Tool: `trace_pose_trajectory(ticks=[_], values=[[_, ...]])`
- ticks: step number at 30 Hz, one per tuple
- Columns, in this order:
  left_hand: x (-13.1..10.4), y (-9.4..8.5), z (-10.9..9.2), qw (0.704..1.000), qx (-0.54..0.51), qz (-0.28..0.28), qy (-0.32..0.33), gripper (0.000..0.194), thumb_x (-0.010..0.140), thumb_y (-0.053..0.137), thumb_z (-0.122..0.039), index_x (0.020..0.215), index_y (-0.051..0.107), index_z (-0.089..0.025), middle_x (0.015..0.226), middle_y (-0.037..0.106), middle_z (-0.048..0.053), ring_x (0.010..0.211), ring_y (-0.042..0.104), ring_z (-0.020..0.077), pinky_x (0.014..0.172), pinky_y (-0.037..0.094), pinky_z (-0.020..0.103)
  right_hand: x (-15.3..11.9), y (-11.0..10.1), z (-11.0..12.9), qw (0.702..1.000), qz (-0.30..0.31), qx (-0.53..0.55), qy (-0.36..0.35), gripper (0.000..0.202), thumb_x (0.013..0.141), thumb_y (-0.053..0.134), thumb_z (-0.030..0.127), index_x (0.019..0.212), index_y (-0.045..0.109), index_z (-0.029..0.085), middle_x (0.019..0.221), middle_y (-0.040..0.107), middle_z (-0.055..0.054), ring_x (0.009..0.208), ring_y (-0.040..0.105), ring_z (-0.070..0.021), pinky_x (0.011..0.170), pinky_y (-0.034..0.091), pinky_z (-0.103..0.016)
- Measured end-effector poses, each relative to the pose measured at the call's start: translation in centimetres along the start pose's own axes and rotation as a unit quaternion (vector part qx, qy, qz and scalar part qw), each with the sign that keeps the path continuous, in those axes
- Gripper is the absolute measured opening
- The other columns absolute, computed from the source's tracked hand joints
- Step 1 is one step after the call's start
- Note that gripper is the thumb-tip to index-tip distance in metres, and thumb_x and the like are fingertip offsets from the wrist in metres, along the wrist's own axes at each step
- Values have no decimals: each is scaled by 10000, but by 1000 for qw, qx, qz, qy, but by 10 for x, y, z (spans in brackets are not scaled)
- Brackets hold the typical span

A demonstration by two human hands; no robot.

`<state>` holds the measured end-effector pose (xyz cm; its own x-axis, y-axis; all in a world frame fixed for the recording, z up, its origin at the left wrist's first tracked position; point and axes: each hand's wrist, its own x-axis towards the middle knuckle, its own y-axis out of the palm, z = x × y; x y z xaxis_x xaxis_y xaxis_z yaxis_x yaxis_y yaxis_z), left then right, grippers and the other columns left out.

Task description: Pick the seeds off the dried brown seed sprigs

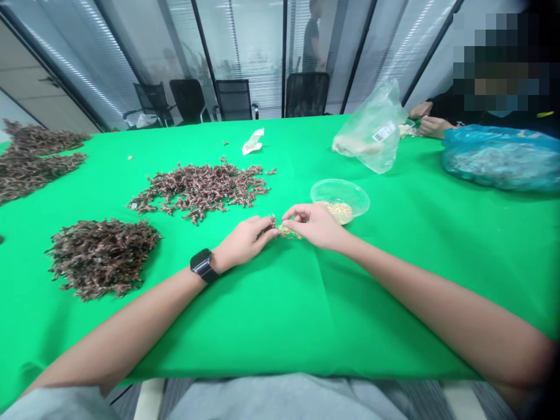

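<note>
My left hand (249, 238), with a black watch on the wrist, pinches a small brown piece whose tip shows at the fingertips. Facing it, my right hand (315, 226) has thumb and index finger pressed together; what they hold, if anything, is too small to tell. Between and just under the fingertips lies a little heap of gold bits (289, 233) on the green cloth. A clear round bowl (359, 201) with more gold bits stands right behind my right hand. Small brown pieces (205, 189) are spread behind my left hand.
A denser brown pile (102, 256) lies at the left, with more brown heaps (35, 157) at the far left. Crumpled white paper (254, 142), a clear plastic bag (371, 131) and a blue bag (503, 157) lie farther back. Another person's hands (431, 119) are at the back right.
</note>
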<state>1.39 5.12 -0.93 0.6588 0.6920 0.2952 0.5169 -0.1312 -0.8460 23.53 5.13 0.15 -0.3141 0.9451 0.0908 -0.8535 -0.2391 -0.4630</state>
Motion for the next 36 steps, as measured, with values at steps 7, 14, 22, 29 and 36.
trace_pose_trajectory(ticks=[7,14,22,29,36], values=[[-1,-6,-14,998,-47,23,24,313,1032,392,-393,922,591,-178,822,614,14,750,546,150,697,402,263,-6,2,15,995,17,68,-66,325,840,656,329,1121,689,170,857,677,-38,742,575,-141,647,444,-261],[-5,-4,-17,996,-88,6,-9,273,1017,433,-408,1046,578,-179,830,612,12,710,536,141,657,417,260,-5,4,10,993,26,96,-65,193,836,635,282,992,678,176,868,690,-35,713,589,-130,616,463,-250],[-6,-5,-19,999,-23,-20,15,253,1014,450,-391,1099,570,-185,902,656,43,766,600,156,701,459,270,-4,6,10,993,-6,106,-52,155,822,642,294,923,631,176,811,640,-21,676,562,-122,570,467,-238],[-6,1,-11,996,59,-42,52,223,1017,440,-343,1089,587,-190,873,664,42,740,615,146,685,464,249,-6,11,10,993,-3,114,-41,190,827,652,334,941,633,183,815,637,-22,697,568,-136,551,469,-241],[-6,5,-3,988,82,-131,-1,207,1000,470,-313,1110,594,-189,777,674,13,631,601,121,624,432,227,-3,0,7,994,-58,-43,-85,193,866,650,280,1027,673,175,902,702,-49,765,606,-159,699,452,-292]])
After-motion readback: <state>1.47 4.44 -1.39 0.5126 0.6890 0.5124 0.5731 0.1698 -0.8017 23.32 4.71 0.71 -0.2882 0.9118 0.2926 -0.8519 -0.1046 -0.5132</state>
